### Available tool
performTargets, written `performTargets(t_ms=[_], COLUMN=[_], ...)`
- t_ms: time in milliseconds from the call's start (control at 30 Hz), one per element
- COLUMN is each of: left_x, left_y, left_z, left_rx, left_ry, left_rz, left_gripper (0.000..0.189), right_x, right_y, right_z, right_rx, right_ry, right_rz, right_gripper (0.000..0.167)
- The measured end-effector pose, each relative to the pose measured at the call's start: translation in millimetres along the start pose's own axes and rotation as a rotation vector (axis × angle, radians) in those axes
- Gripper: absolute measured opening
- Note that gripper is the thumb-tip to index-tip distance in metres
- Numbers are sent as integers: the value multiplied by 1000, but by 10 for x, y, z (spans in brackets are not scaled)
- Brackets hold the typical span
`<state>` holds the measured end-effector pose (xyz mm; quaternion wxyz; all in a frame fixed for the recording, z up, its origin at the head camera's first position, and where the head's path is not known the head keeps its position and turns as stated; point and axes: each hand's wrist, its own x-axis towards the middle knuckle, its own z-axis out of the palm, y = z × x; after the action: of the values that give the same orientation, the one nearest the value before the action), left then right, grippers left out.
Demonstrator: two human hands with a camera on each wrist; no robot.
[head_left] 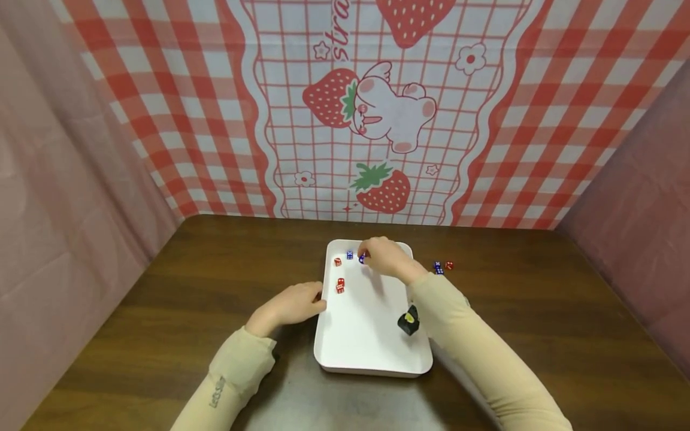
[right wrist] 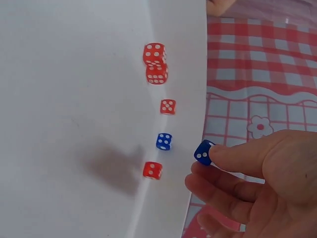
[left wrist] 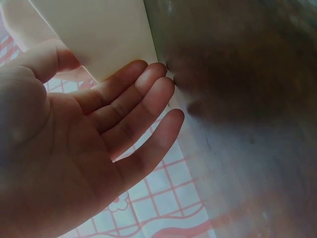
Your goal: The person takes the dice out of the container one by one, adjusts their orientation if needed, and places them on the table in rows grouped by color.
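Observation:
My right hand pinches a blue die between thumb and fingertips, held over the far end of the white tray. Inside the tray, along one wall, lie a blue die, a red die, another red die and two red dice touching each other. In the head view, my left hand is at the tray's left wall. Its fingers are extended and loosely bent in the left wrist view, with nothing in the palm.
Right of the tray, two blue dice and a red die lie together on the brown wooden table. A black piece with a yellow mark shows beside the right sleeve. A checked strawberry cloth hangs behind the table.

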<state>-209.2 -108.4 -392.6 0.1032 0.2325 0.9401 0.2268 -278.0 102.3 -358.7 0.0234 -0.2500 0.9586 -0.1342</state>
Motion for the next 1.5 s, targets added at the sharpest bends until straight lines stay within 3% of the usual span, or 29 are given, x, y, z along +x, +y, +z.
performTargets(t_ms=[300,1067,1500], left_x=[10,4,5], left_y=[-5,-23,-11], left_z=[11,20,0], left_rx=[-8,-7,-21], left_ry=[2,2,-10], left_rz=[0,2,10], left_gripper=[10,12,11], right_x=[-116,-344,-526], right_y=[62,292,458], right_z=[-112,-279,-236], right_rx=[65,105,132], right_ry=[-6,47,96], right_rz=[84,113,112], right_gripper=[19,21,22])
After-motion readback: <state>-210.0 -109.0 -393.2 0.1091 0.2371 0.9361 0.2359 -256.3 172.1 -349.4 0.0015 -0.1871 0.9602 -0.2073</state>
